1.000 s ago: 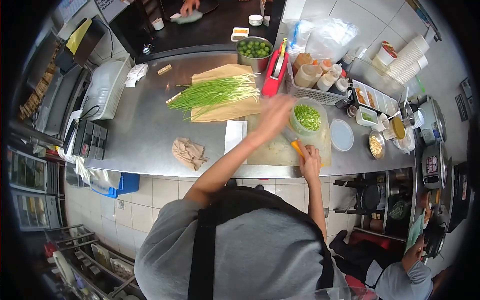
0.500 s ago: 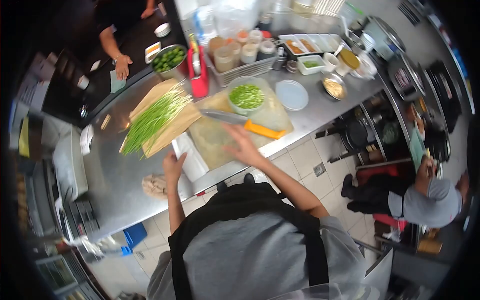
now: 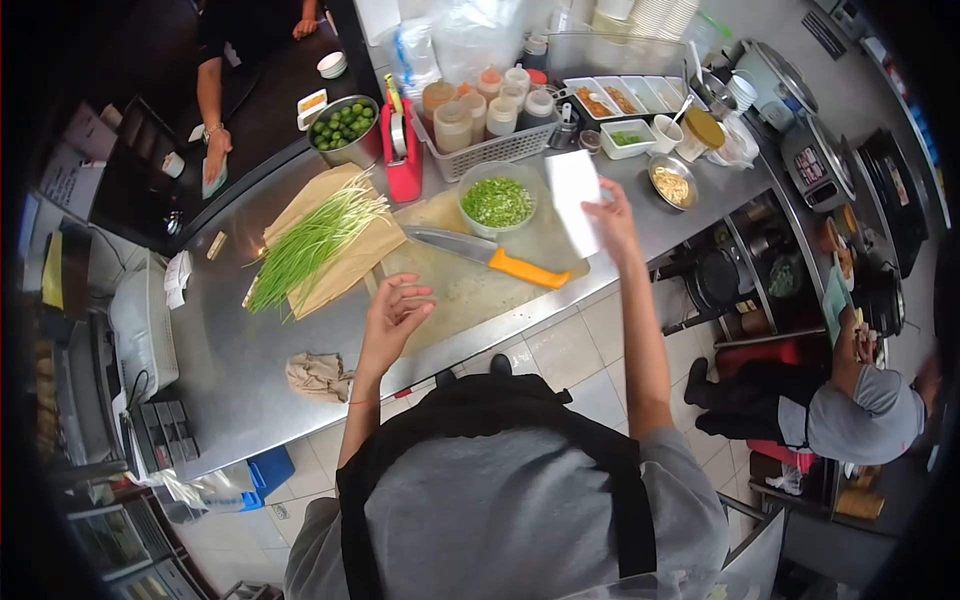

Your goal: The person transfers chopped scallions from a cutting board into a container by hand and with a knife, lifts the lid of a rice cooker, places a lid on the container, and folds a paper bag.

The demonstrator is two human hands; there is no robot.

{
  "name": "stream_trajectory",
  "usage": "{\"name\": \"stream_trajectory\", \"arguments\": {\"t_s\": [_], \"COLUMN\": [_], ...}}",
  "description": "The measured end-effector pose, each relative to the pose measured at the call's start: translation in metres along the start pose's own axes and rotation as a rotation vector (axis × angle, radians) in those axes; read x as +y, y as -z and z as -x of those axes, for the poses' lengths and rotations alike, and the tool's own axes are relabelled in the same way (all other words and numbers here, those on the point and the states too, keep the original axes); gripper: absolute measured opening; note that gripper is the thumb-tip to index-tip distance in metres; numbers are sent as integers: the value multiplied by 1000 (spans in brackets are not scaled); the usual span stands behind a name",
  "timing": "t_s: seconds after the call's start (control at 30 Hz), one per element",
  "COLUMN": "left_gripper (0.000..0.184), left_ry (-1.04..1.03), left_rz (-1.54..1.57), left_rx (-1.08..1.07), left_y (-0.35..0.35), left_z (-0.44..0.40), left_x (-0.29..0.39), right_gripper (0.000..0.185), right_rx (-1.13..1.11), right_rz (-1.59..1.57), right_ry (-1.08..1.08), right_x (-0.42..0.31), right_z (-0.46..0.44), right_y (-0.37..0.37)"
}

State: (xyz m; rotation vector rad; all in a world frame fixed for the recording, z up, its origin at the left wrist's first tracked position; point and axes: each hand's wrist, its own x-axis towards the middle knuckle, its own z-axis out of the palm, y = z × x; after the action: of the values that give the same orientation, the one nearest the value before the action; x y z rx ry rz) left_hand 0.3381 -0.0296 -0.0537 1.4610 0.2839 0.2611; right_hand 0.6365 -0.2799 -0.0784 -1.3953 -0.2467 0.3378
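Note:
My right hand grips a white folded sheet, paper or thin cloth, by its right edge beside the cutting board. My left hand hovers at the board's left edge, fingers apart and loosely bent, holding nothing. Between the hands, a knife with an orange handle lies on the board, blade to the left. Behind it stands a clear bowl of chopped green scallions. Long uncut green stalks lie on brown paper to the left.
A crumpled beige cloth lies near the counter's front edge. Farther back are a pot of green limes, a red holder and a basket of bottles. One person wipes a dark counter; another works at far right.
The white sheet has gone from the board's left side to its right, now in my right hand, covering where the round lid lay. My left hand has moved up and right, fingers spreading.

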Motion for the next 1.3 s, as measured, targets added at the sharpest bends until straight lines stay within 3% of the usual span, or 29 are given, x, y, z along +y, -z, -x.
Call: {"name": "stream_trajectory", "arguments": {"t_s": [0.07, 0.17, 0.2, 0.23, 0.3, 0.37, 0.5, 0.6, 0.67, 0.73, 0.8, 0.87, 0.93, 0.97, 1.07, 1.2, 1.3], "left_gripper": [36, 29, 28, 28, 28, 28, 26, 27, 27, 27, 34, 42, 44, 44, 40, 33, 30], "left_ry": [44, 83, 83, 84, 108, 117, 120, 114, 72, -2, -88, -359, -366, -375, -296, -337, -302], "left_rz": [-18, -56, -69, -79, -80, -92, -84, -99, -156, -250, -373, -689, -801, -858, -938, -973, -950], "left_rx": [9, 31, 34, 37, 42, 27, 10, -14, -40, -58, -60, -79, -37, -18, -12, 33, 32], "left_y": [10, 20, 21, 19, 15, 13, 5, 6, 6, 1, -24, -37, -48, -53, -62, -65, -67], "left_z": [6, 14, 15, 13, 10, 9, 8, 7, 2, -22, -52, -95, -131, -142, -161, -167, -171], "left_x": [-8, -12, -10, -9, -8, -8, -5, -8, -18, -23, -3, -8, -35, -37, -43, -46, -51], "right_gripper": [56, 61, 65, 55, 48, 46, 41, 37, 31, 33, 38, 42, 46, 49, 49, 51, 53], "right_rx": [0, 315, 352, 370, 176, 47, 15, 212, 359, 271, 175, 151, 215, 177, 95, 60, -50], "right_rz": [173, 1320, 1289, 1252, 997, 939, 886, 739, 1040, 1203, 1369, 1480, 1535, 1568, 1505, 1392, 1452], "right_ry": [-68, 62, 119, 332, 449, 307, 161, 213, 178, 41, 188, 258, 242, 146, 123, 162, 51], "right_x": [25, 46, 37, 42, 67, 68, 52, 71, 68, 55, 68, 89, 103, 100, 96, 90, 79], "right_z": [-36, -50, -44, -46, -58, -57, -39, -60, -55, -38, -31, -30, -31, -30, -26, -25, -26], "right_y": [38, 39, 22, 13, -10, -39, -67, -43, -20, -7, 3, 14, 22, 23, 25, 22, 21]}}
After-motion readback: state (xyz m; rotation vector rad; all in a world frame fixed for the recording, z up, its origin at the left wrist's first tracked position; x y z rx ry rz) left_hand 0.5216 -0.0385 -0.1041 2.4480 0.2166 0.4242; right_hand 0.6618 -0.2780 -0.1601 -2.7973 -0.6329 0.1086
